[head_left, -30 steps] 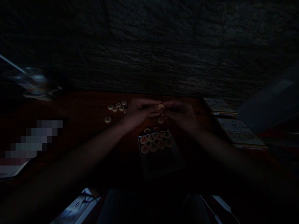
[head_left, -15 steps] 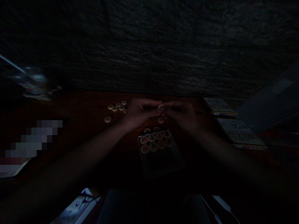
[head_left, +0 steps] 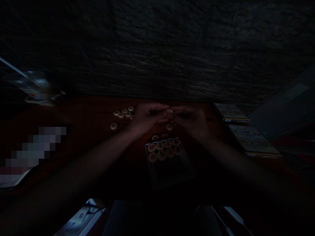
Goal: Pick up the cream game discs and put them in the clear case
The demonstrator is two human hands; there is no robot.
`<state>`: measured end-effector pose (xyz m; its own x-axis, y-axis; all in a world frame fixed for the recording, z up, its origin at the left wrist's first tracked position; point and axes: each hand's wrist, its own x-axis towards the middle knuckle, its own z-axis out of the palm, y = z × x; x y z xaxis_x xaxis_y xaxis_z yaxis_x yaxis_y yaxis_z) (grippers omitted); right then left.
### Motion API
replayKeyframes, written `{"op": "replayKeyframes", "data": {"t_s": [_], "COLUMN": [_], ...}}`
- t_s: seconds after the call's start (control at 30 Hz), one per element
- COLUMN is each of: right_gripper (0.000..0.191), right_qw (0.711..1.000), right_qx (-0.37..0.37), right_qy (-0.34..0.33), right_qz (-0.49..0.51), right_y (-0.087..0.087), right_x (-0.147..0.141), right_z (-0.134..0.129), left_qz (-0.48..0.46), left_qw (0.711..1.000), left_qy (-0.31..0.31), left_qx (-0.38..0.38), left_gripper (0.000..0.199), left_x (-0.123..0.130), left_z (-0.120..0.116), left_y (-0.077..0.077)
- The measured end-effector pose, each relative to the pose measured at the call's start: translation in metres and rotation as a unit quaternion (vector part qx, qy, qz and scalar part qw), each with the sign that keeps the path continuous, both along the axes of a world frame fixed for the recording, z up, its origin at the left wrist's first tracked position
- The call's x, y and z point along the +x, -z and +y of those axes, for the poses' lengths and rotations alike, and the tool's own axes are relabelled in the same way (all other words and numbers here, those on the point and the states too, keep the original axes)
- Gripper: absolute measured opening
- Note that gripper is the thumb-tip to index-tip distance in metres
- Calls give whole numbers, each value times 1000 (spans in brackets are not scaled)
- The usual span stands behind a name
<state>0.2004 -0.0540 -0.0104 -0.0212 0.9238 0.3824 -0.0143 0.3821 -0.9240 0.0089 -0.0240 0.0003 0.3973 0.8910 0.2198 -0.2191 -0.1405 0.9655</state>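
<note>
My left hand (head_left: 147,116) and my right hand (head_left: 190,118) meet over the dark reddish table, fingertips closed around a round xiangqi piece (head_left: 169,111). Just below them lies another xiangqi piece (head_left: 169,127) with a reddish mark. Nearer to me is a square box (head_left: 169,175), its far part filled with two rows of pieces bearing red and black characters. Against the box's far edge rest two more pieces (head_left: 155,137), partly hidden. To the left of my left hand sits a loose group of pieces (head_left: 128,114), one partly covered by that hand. The picture is very dark.
A lone piece (head_left: 113,126) lies at the left. Two flat printed boxes (head_left: 251,137) lie at the right. A clear plastic cup with a straw (head_left: 36,85) stands far left, near a blurred-out object (head_left: 36,154). A stone wall (head_left: 157,65) rises behind the table.
My fingertips have shifted slightly around the held piece, and both hands stay in nearly the same place. The pieces on the table and in the box have not moved.
</note>
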Motion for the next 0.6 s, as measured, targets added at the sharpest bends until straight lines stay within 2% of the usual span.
{"op": "replayKeyframes", "data": {"t_s": [0.13, 0.33, 0.5, 0.6], "right_gripper": [40, 34, 25, 27], "right_qw": [1000, 996, 985, 980], "right_qx": [13, 55, 97, 107], "right_qy": [17, 16, 17, 13], "right_qz": [-22, -66, -145, -169], "right_y": [0, 3, 7, 8], "right_x": [-2, 0, 5, 7], "right_z": [-2, -2, -1, -2], "left_qz": [12, -2, -3, -10], "left_qw": [1000, 998, 998, 997], "left_qy": [-12, 27, 27, 34], "left_qx": [-6, -48, -62, -66], "left_gripper": [34, 29, 32, 29], "left_x": [-1, -1, -1, -1], "left_z": [1, 0, 0, 1], "left_y": [0, -3, -2, -1]}}
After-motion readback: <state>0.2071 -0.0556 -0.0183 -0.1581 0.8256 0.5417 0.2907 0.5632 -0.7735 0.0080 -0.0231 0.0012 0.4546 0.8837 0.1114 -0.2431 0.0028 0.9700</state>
